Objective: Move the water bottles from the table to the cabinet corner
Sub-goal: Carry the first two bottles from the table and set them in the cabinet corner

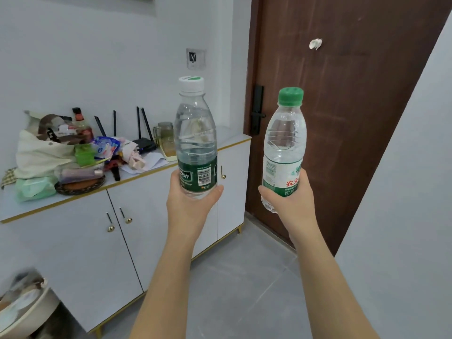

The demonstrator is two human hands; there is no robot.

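Observation:
My left hand (189, 204) grips the base of a clear water bottle (195, 133) with a white cap and a dark green label, held upright in the air. My right hand (292, 204) holds a second clear water bottle (285, 143) with a green cap and a white and green label, tilted slightly. Both bottles hang in front of the white cabinet (151, 196), near its right end. The bare cabinet corner (232, 135) lies just behind the left bottle.
The cabinet top holds a cluttered pile: a cloth bag (41, 152), a sauce bottle (82, 126), a black router (144, 140), a glass mug (165, 135) on a tray. A brown door (342, 94) stands to the right. A round bin (22, 309) is at the lower left. Grey floor lies below.

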